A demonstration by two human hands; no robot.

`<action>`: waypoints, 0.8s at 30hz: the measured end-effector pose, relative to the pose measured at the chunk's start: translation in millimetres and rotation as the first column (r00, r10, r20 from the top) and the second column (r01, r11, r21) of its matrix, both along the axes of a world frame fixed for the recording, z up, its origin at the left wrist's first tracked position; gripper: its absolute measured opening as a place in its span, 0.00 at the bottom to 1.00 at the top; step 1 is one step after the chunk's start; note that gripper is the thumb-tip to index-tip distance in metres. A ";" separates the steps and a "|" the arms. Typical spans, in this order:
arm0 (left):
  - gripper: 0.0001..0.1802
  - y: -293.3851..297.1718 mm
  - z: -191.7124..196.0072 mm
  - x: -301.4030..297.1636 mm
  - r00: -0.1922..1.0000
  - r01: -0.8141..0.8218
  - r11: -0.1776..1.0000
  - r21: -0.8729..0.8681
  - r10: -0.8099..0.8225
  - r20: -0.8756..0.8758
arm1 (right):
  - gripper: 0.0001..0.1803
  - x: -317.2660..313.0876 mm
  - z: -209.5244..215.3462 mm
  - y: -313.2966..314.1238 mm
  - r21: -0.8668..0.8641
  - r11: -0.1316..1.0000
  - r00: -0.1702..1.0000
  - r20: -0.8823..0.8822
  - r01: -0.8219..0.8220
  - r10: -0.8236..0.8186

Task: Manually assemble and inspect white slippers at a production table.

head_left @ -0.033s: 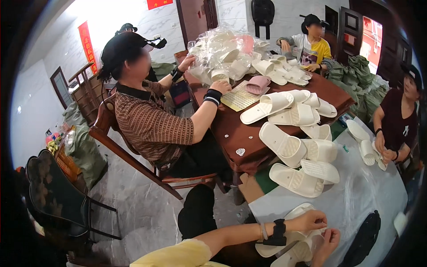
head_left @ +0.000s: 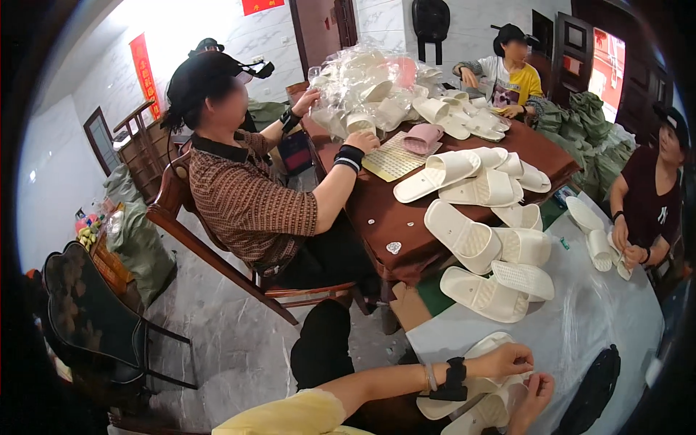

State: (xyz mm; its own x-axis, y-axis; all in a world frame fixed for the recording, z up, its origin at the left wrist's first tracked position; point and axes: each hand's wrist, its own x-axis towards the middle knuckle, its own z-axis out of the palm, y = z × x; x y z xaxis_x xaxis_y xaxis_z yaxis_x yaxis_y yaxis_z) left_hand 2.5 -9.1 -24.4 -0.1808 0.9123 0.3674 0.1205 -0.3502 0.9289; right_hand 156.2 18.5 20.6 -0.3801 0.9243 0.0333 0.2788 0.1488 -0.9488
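Note:
My left hand [head_left: 503, 359] reaches in from the lower edge, a black strap round its wrist. Its thumb and fingertips are pinched together above a cream slipper [head_left: 438, 408] lying on the grey-covered table. Close beside it, my right hand [head_left: 536, 397] also has its fingers bent into a pinch, next to the strap of a second cream slipper [head_left: 484, 416]. The fingertips of both hands nearly meet; whatever is between them is too small to make out. Part of the first slipper is hidden under my left hand and wrist.
Several cream slippers [head_left: 484, 293] lie beyond my hands. A black pouch [head_left: 591, 388] rests to the right. On the brown tablecloth [head_left: 377, 239] are a pink slipper [head_left: 420, 138], a yellow sticker sheet [head_left: 395, 161] and bagged slippers [head_left: 362, 76]. Co-workers sit around; a wooden chair [head_left: 217, 254] stands left.

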 end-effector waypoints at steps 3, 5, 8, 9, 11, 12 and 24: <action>0.07 -1.5 10.7 -1.4 0.999 0.040 0.992 -0.119 -0.042 -0.010 | 0.16 1.5 -2.3 3.3 0.062 0.995 0.996 -0.052 0.072 -0.068; 0.07 0.6 4.1 -2.2 1.000 0.019 0.996 -0.089 -0.019 -0.005 | 0.16 -1.2 3.2 1.2 0.037 0.999 0.999 0.002 0.033 -0.033; 0.08 1.3 4.3 -2.0 1.000 0.009 0.998 -0.056 -0.009 -0.001 | 0.17 1.0 -2.0 4.0 0.012 0.999 0.999 0.009 0.031 -0.031; 0.08 0.8 4.4 -2.5 1.000 0.011 0.998 -0.060 -0.011 -0.003 | 0.17 0.6 -3.6 4.6 0.006 0.998 0.998 -0.037 0.056 -0.056; 0.08 4.6 -2.9 -1.1 1.000 -0.002 0.999 -0.043 0.002 -0.008 | 0.17 -0.1 -1.2 2.0 -0.013 1.000 1.000 -0.021 0.020 -0.021; 0.08 4.9 -2.5 -1.3 1.000 -0.008 1.000 -0.028 0.008 -0.012 | 0.17 -0.6 0.8 0.9 -0.035 0.999 1.000 -0.005 -0.008 0.007; 0.09 8.5 -10.4 0.7 0.999 0.017 1.000 0.012 -0.018 0.028 | 0.18 -1.5 0.0 -3.5 -0.023 0.994 0.990 -0.088 0.104 -0.106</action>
State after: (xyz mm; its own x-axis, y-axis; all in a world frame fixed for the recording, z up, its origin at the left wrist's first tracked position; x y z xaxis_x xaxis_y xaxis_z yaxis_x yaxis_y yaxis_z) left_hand 3.2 -0.6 -34.8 -0.1754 0.9111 0.3730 0.0880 -0.3629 0.9277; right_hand 154.7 14.9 20.6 -0.2772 0.9597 0.0454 0.2058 0.1055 -0.9729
